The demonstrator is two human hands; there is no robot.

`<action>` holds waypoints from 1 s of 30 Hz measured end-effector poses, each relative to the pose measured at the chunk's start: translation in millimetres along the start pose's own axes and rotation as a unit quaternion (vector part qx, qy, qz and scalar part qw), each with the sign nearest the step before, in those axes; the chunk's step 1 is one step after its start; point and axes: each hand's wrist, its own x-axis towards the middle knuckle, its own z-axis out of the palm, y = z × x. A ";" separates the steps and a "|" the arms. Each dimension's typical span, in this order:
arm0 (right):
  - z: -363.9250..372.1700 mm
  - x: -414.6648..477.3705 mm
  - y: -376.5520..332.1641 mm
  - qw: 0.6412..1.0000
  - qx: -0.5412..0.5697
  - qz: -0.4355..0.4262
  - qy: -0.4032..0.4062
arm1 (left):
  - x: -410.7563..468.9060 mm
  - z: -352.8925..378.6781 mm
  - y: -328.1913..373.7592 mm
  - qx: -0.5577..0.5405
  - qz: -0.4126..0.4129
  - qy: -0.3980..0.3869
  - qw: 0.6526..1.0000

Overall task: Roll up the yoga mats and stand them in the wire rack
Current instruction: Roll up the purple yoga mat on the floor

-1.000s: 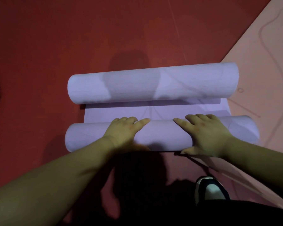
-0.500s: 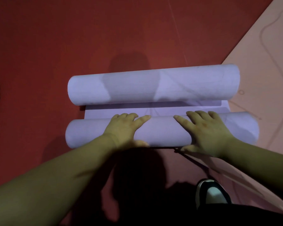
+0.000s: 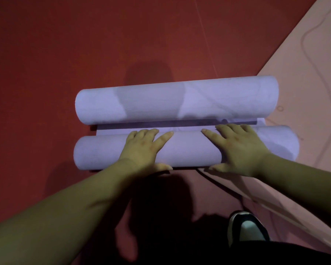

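Observation:
A lilac yoga mat lies on the red floor, curled from both ends. Its near roll [image 3: 187,150] lies under both my hands. Its far roll [image 3: 176,101] sits just beyond, with only a thin flat strip [image 3: 115,131] of mat showing between them. My left hand [image 3: 143,148] rests palm down on the near roll left of centre, fingers over the top and thumb at the near side. In the same way my right hand [image 3: 237,148] presses on it right of centre. No wire rack is in view.
A pink yoga mat [image 3: 304,88] lies flat on the floor at the right, its edge running under the lilac rolls' right ends. My shoe [image 3: 246,228] stands at the bottom right. Red floor [image 3: 65,44] spreads to the left and beyond.
Both hands have pushed the near roll away from me. The flat strip between the two rolls has narrowed to a sliver.

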 end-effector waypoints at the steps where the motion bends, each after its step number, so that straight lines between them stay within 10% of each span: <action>1: 1.6 -1.5 -1.5 1.000 -0.010 0.001 0.008 | 2.9 -2.8 -3.4 -0.013 0.004 -0.007 1.000; 30: -16.1 -30.7 -7.3 0.972 0.116 -0.025 -0.204 | -35.0 -0.9 8.7 -0.085 0.088 -0.072 0.990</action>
